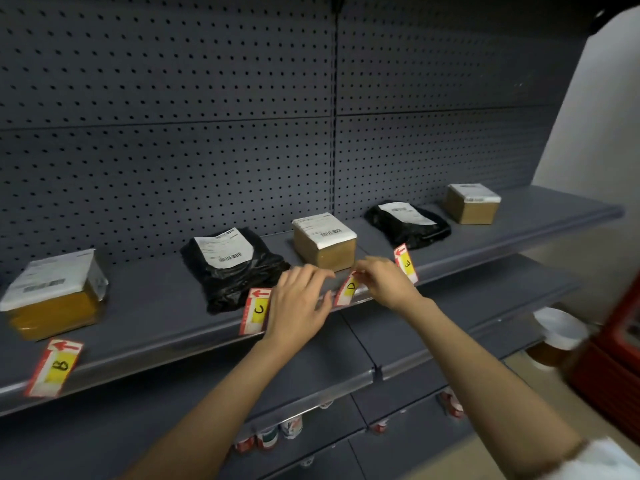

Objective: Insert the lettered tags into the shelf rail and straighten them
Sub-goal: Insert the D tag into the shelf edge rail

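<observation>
Tag D: red-bordered, yellow-patched, tilted toward 1 o'clock in rail; right hand pinched its top; left hand spread.

Overall light: dim, cool, indoor; source itself out of frame.
Brightest area: pale wall at upper right, mildly washed out.
Pegboard: dark and evenly lit, holes legible at centre, smeared towards the left edge.
Shelf: soft, short shadows under parcels; none hard-edged.
Rail: faint pale sheen along its length, no strong glare.
White labels: bright, print unreadable.
Sharpness: centre fair; left hand and right hand slightly soft.
Blur: B tag and bucket noticeably smeared.
Distortion: wide-angle bowing; shelf lines curve, upper right corner vignetted black.
Lower shelves: murky, items indistinct.
</observation>
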